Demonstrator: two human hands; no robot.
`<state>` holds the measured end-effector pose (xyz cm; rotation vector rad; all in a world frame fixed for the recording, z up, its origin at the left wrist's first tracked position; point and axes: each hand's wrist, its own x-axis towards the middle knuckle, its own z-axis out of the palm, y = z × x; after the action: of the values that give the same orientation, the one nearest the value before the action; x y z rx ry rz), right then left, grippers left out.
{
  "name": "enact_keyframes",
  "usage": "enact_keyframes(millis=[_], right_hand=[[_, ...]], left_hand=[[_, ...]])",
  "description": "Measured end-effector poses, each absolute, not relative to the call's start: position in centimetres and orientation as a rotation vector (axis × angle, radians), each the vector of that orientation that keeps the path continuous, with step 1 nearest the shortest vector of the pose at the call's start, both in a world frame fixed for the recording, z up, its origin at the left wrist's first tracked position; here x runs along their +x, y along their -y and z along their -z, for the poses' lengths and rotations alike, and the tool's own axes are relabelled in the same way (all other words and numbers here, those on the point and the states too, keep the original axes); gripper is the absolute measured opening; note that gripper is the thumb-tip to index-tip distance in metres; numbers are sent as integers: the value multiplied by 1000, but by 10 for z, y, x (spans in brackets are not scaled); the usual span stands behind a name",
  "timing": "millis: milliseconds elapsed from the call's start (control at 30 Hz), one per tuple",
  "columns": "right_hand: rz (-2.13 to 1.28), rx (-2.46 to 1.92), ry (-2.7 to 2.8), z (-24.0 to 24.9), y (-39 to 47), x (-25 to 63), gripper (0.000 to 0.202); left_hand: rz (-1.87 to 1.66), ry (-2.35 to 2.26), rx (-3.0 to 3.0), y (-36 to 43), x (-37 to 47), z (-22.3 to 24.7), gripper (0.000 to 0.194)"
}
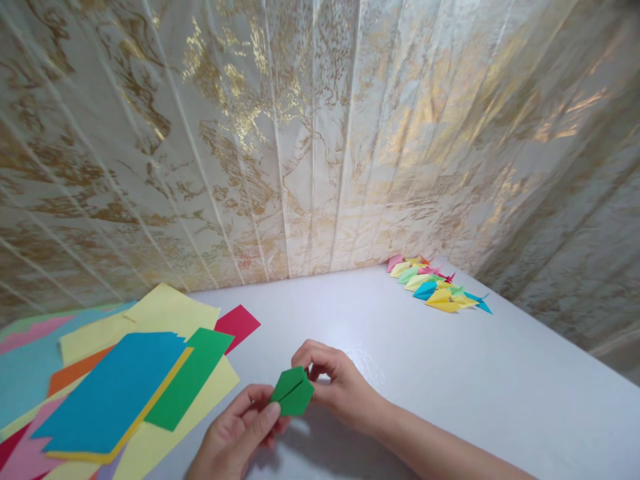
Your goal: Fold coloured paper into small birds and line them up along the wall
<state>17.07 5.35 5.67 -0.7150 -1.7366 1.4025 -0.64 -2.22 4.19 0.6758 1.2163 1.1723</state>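
A small folded piece of green paper (294,392), with a dark slit running along its middle, is held up above the white table. My left hand (245,430) pinches its lower left edge, thumb on top and fingers beneath. At the paper's right corner, my right hand (343,383) is closed, with thumb and forefinger gripping the edge. Parts of the fingers of both hands are hidden behind the paper or curled under.
To the left lies a spread of coloured paper: blue sheets (115,393), a green sheet (193,380), a red piece (240,327) and pale yellow sheets (165,310). Several folded paper figures (435,287) sit at the table's (450,373) back right. Gold-patterned curtains (300,133) hang behind.
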Motion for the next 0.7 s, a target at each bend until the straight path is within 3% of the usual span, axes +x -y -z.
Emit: enact_keyframes(millis=[133,367,433,567,700], right_hand=[[-1362,-834,1767,-63,-61,178,15],[-1698,-910,1623,-71,-57,189,40],[-1624,-947,1660,-73,-50,187,39],[-1470,-1028,1708,-68,-44,182,16],[-1313,-1175,1772,-61,-63,216,20]], left_hand=[[-1282,-1291,671,25,-1,-46,46],[-1336,-1315,731,19,-1,-35,52],[-1331,-1326,798,20,0,-32,52],[-1260,-1366,964,25,3,-26,52],[-1224,-1399,1172,30,2,-22,55]])
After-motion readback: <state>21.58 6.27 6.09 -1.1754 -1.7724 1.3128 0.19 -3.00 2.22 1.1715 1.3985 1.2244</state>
